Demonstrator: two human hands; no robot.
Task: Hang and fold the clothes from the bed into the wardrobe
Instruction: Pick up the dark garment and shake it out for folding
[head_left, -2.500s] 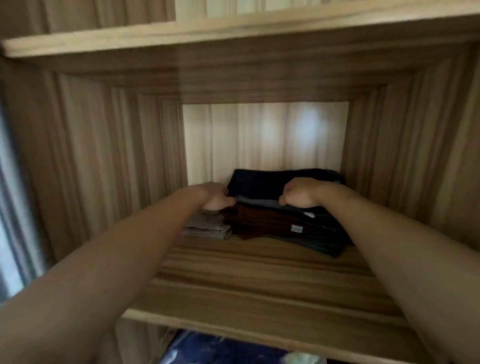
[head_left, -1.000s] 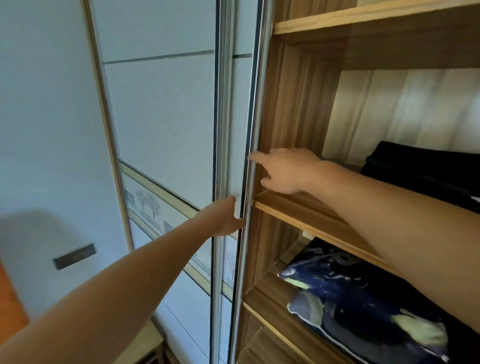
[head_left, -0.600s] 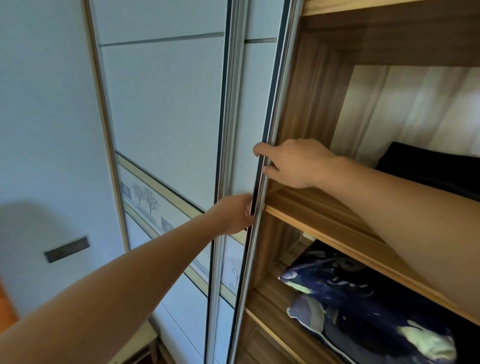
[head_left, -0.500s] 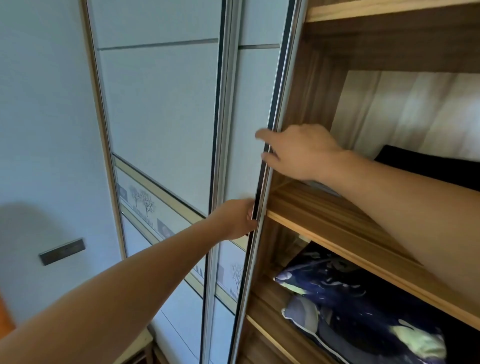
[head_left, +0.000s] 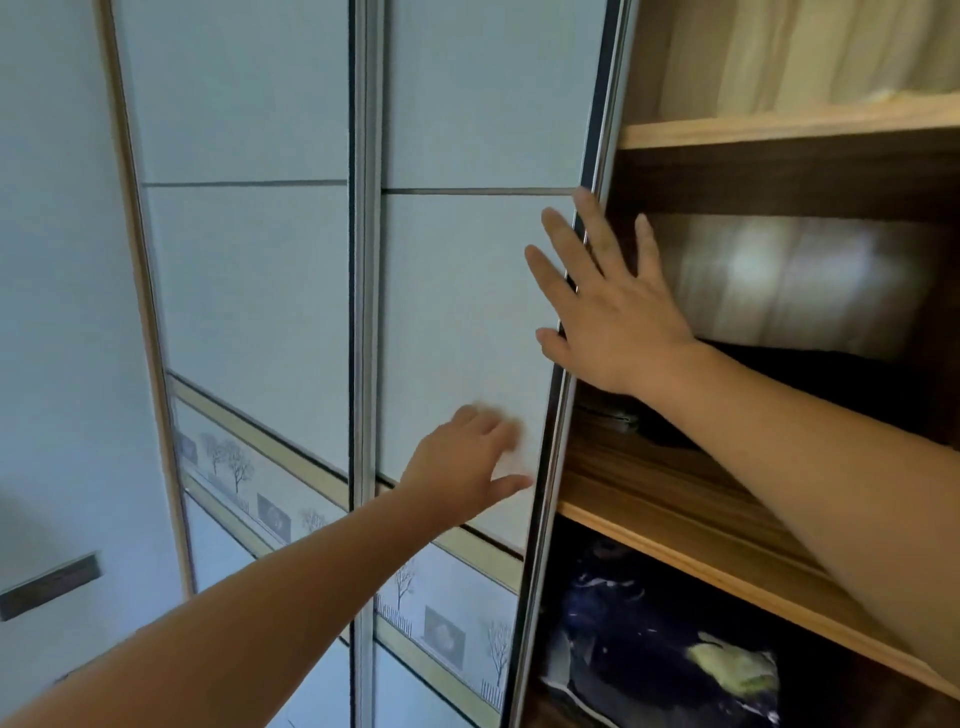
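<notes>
Head: left hand (head_left: 467, 462), right hand (head_left: 613, 312) spread at wardrobe door (head_left: 467, 286) edge.

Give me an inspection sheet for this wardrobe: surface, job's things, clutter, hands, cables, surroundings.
Surface: wooden shelf, front edge in view.
Job's things: dark folded clothes at the back of that shelf; sliding door part way across the wardrobe.
Clutter: dark patterned bedding in the compartment below.
Hands: right hand flat, fingers spread over the door's edge; left hand open at the door panel, blurred.
Cables: nothing seen.
Surroundings: pale wall at the left with a dark plate.
</notes>
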